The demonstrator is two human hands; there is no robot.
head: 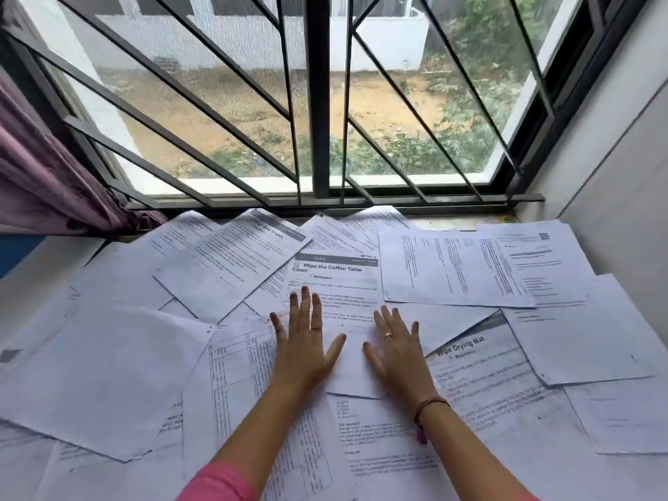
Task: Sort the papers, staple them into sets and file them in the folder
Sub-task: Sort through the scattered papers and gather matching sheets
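White papers [452, 269] — over a dozen, overlapping, two hands — left [305, 343], right [395, 347] — flat, fingers spread, apart.

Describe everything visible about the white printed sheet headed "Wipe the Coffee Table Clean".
The white printed sheet headed "Wipe the Coffee Table Clean" lies flat, roughly upright to the viewer, on top of the scattered papers below the barred window. A dark grey band runs across its top, with the bold title beneath and blurred paragraphs further down. The left hand and right hand rest on its lower half, fingers spread and straight. Its lower edge overlaps another printed page.
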